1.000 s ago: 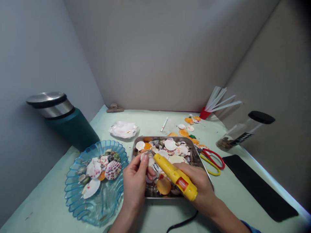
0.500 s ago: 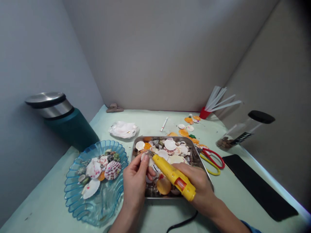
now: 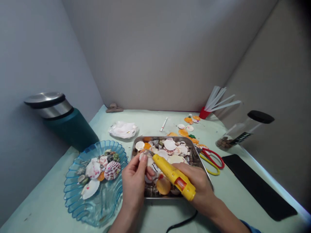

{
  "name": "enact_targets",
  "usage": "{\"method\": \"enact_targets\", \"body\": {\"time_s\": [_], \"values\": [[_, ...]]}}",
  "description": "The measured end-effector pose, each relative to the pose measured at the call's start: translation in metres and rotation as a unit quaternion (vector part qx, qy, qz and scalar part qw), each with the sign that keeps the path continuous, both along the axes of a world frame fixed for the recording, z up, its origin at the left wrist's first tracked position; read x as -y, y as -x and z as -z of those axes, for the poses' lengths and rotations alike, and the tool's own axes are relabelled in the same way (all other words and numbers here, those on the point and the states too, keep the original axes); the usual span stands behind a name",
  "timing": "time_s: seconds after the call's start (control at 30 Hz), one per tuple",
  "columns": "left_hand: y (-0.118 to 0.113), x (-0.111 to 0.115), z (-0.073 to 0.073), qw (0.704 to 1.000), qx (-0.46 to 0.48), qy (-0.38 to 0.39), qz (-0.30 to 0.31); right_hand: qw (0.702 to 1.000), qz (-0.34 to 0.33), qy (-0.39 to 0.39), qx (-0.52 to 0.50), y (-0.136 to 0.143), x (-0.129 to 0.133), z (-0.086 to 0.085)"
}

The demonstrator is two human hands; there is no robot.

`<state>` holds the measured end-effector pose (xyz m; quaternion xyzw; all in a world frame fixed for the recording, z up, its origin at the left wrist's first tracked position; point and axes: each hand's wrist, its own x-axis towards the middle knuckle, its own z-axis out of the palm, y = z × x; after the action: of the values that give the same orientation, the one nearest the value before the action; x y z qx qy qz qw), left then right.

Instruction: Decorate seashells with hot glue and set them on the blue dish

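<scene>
Above the metal tray (image 3: 167,198), near its left edge, the left hand (image 3: 134,179) pinches a pale shell (image 3: 149,160); the right hand (image 3: 198,179) wraps firmly round a yellow glue gun (image 3: 168,170).

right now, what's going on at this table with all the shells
A person's right hand grips a yellow glue gun, its metal nozzle close to a small pale shell pinched in the left hand. Whether nozzle and shell touch is too small to tell. Both hands are over a metal tray of mixed seashells. A blue scalloped dish with more shells sits to the left; scissors lie right of the tray.
</scene>
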<state>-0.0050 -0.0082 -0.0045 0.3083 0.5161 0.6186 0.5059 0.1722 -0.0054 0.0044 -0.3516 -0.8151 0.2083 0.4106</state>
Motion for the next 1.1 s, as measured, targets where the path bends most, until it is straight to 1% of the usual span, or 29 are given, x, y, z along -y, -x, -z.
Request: {"method": "enact_targets", "body": {"time_s": [0.43, 0.6, 0.93, 1.1], "values": [[0.0013, -0.0002, 0.0014, 1.000, 0.007, -0.003, -0.008, 1.000, 0.012, 0.010, 0.009, 0.0002, 0.0021, -0.0025], [0.0020, -0.0005, 0.0031, 1.000, 0.010, -0.006, -0.008, 1.000, 0.013, 0.002, 0.015, 0.0003, 0.0020, -0.0024], [0.0003, 0.0014, -0.0033, 0.999, 0.002, -0.016, -0.038, 1.000, 0.016, -0.015, 0.014, -0.0001, 0.0016, -0.0020], [-0.0001, 0.0017, -0.0035, 0.999, 0.009, -0.019, -0.042, 0.999, 0.020, -0.014, 0.021, 0.0007, 0.0020, -0.0028]]}}
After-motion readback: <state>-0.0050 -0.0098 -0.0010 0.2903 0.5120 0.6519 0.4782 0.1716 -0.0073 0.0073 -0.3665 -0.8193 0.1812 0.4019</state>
